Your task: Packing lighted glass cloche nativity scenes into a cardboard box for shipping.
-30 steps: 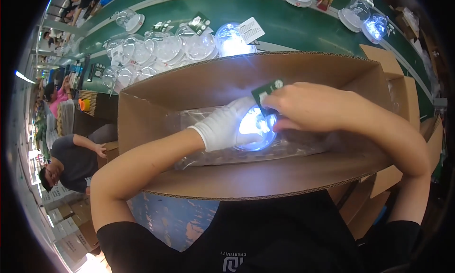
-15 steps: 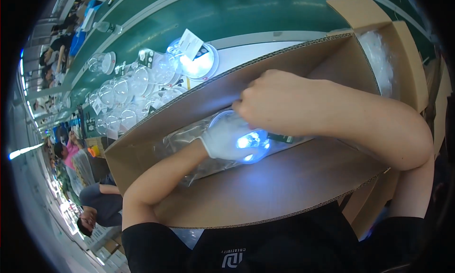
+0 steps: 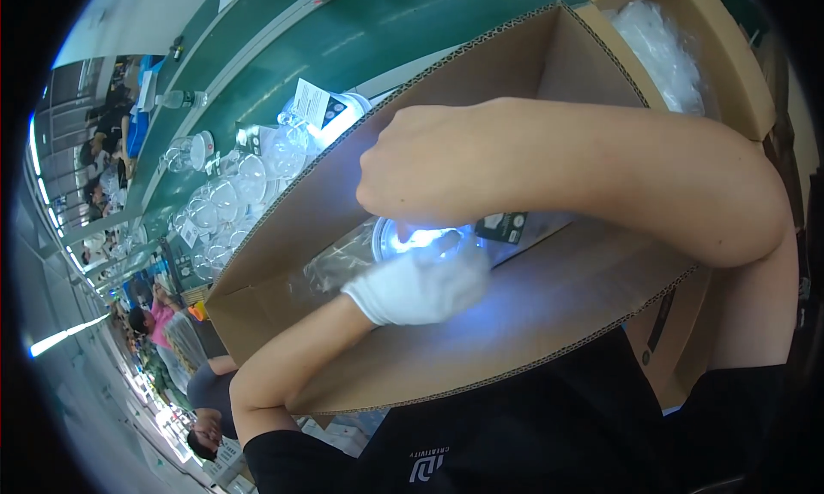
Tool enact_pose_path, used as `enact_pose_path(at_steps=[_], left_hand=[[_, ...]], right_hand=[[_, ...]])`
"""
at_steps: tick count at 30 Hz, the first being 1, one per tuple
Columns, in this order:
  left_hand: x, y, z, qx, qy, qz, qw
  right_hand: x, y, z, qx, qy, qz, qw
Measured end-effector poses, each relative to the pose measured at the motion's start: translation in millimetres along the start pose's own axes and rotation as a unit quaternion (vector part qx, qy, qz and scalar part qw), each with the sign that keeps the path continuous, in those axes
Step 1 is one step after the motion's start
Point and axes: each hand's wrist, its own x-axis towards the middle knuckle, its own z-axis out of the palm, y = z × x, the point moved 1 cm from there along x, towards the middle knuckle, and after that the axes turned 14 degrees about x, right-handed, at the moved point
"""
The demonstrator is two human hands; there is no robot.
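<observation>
A glowing clear lamp [image 3: 421, 237] with a round rim lies inside an open cardboard box [image 3: 532, 301]. A dark green card [image 3: 503, 228] is at its right side. My left hand [image 3: 421, 288], in a white glove, is just below the lamp; its fingers are smeared by motion. Above the lamp is my right hand [image 3: 421, 163], bare and curled with its back up. The arm and knuckles hide whatever the fingers hold. Clear plastic wrapping [image 3: 339, 260] lies to the left of the lamp in the box.
Beyond the box's far wall, several clear bulb-shaped lamps [image 3: 227, 198] crowd the green bench [image 3: 412, 30]; one lit lamp [image 3: 343, 116] has a white tag. Another carton [image 3: 730, 56] holding plastic bags [image 3: 657, 52] stands at right. A co-worker [image 3: 210, 404] is at lower left.
My left hand has come off the lamp's front toward me. My right hand has moved left, now over the lamp. The view has shifted, with the box sitting differently in it.
</observation>
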Motion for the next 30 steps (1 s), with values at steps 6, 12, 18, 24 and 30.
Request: enact_pose_path(at_steps=[6,12,18,24,30], left_hand=[[40.5,50.1,61.6,0.067,-0.453,-0.038,0.888],[43.9,68.5,99.3,0.112,-0.517,-0.048,0.847],[49.8,62.7,82.0,-0.066,-0.442,-0.078,0.891],[22.4,-6.3,-11.2,-0.226,0.014,0.003,0.974],[2.4,2.5,-17.3,-0.027,-0.167,-0.244,0.955]], right_hand=[[12.7,3.5,14.4,0.022,0.085,-0.020,0.996],[14.2,1.5,27.5,0.011,0.132,-0.053,0.990],[14.5,9.3,32.8,0.011,0.089,-0.033,0.995],[4.3,8.3,31.7,0.006,0.096,-0.036,0.995],[12.3,5.6,26.8,-0.027,0.088,-0.014,0.996]])
